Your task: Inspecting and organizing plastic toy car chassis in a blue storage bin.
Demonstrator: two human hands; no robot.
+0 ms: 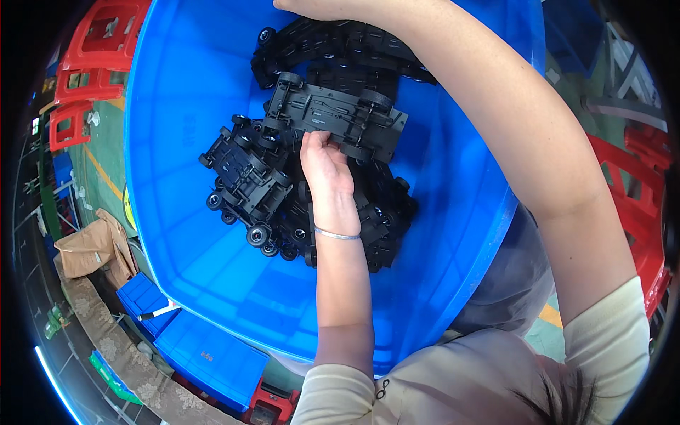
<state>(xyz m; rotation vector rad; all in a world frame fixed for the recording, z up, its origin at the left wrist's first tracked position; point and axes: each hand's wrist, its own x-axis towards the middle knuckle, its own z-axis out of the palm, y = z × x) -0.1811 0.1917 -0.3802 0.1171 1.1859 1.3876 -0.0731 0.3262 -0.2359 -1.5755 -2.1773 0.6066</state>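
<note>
Inside a big blue plastic bin (170, 170) lies a heap of black toy car chassis (244, 166) with small wheels. My left hand (326, 163), a thin bracelet on its wrist, is closed on the near edge of one chassis (329, 113). That chassis sits on top of the pile with its flat plate and wheels showing; some of my fingertips are hidden beneath it. My right arm reaches across the bin to the far side. Only part of my right hand (312, 7) shows at the top edge, by the far chassis (347, 42), with its fingers mostly out of view.
Red plastic stools (99, 49) stand left of the bin, and more red stools (627, 191) are at the right. Smaller blue bins (209, 358) and brown paper wrapping (99, 244) are at the lower left. The bin's raised rim (131, 142) surrounds the heap.
</note>
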